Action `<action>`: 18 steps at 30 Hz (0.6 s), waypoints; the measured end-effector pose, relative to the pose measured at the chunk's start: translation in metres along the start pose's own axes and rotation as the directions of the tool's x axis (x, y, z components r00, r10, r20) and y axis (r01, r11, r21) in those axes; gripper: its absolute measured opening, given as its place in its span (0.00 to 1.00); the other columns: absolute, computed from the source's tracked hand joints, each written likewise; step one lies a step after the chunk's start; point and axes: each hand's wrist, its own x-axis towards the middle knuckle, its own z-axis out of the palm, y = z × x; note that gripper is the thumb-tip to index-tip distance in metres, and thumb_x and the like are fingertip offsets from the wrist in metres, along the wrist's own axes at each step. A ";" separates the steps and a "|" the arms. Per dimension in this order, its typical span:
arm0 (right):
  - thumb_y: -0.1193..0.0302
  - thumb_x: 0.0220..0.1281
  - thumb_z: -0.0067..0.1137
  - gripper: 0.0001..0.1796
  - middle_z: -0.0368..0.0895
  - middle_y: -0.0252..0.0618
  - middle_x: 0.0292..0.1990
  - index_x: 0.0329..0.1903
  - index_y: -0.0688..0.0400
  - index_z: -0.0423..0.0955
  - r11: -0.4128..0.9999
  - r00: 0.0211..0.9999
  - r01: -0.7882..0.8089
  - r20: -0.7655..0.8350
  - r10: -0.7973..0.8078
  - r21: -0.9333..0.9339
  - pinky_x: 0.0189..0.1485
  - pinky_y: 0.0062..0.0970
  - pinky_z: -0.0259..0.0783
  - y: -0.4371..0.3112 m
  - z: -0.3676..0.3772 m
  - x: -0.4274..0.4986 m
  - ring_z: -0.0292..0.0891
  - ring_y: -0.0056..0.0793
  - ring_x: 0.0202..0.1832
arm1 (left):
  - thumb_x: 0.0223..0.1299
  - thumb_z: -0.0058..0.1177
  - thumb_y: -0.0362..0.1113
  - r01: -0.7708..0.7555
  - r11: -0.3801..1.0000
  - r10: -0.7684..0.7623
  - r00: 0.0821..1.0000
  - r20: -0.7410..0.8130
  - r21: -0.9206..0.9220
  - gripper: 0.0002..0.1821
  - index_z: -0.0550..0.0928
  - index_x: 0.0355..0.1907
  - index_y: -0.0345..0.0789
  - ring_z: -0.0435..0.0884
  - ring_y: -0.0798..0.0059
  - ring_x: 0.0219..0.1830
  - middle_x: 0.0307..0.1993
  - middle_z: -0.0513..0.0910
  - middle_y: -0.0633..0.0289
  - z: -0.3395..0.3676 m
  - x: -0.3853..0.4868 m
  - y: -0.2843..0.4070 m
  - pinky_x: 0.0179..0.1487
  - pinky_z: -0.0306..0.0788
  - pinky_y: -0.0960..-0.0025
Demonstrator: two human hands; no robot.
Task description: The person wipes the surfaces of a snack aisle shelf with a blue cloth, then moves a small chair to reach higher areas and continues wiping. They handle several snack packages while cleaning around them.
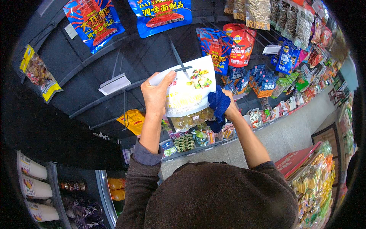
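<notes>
My left hand (156,93) pinches the upper left edge of a white snack bag (190,88), its thumb on the printed front. A dark metal display hook (183,68) ends in front of the bag's top; whether it passes through the bag cannot be made out. Pale brown contents show through the clear lower part. At the bag's right side, my right hand (230,104) grips a crumpled dark blue knitted cloth (218,106) that lies against the bag. The right fingertips are mostly hidden behind the cloth.
Blue snack bags (95,24) hang above left, with red pouches (240,45) to the right. An empty label holder (115,84) juts out at left. Packaged goods line the lower shelf (206,148). A heaped snack display (314,174) stands at right, white tubs (35,187) at lower left.
</notes>
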 end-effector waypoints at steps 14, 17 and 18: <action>0.72 0.62 0.57 0.08 0.82 0.31 0.32 0.40 0.61 0.81 0.976 0.934 -0.109 -0.317 0.165 0.187 0.35 0.22 0.72 0.021 -0.046 -0.042 0.76 0.18 0.31 | 0.54 0.68 0.36 -0.020 1.000 0.018 0.995 -0.096 -0.018 0.14 0.85 0.39 0.28 0.81 0.79 0.34 0.35 0.85 0.61 0.002 0.078 -0.038 0.39 0.73 0.73; 0.72 0.63 0.56 0.08 0.83 0.32 0.35 0.42 0.61 0.81 0.990 0.951 -0.110 -0.280 0.129 0.082 0.37 0.22 0.72 0.018 -0.053 -0.062 0.77 0.20 0.34 | 0.54 0.68 0.37 -0.048 0.998 0.051 0.993 -0.106 0.029 0.15 0.84 0.40 0.28 0.81 0.79 0.35 0.36 0.85 0.61 0.000 0.099 -0.048 0.41 0.73 0.73; 0.73 0.63 0.56 0.09 0.83 0.32 0.36 0.42 0.61 0.81 0.982 0.958 -0.142 -0.233 0.167 0.121 0.38 0.22 0.73 0.007 -0.049 -0.068 0.78 0.20 0.35 | 0.54 0.67 0.37 -0.050 0.998 0.054 0.992 -0.114 0.040 0.16 0.84 0.40 0.28 0.81 0.79 0.36 0.36 0.85 0.61 0.000 0.103 -0.048 0.41 0.73 0.73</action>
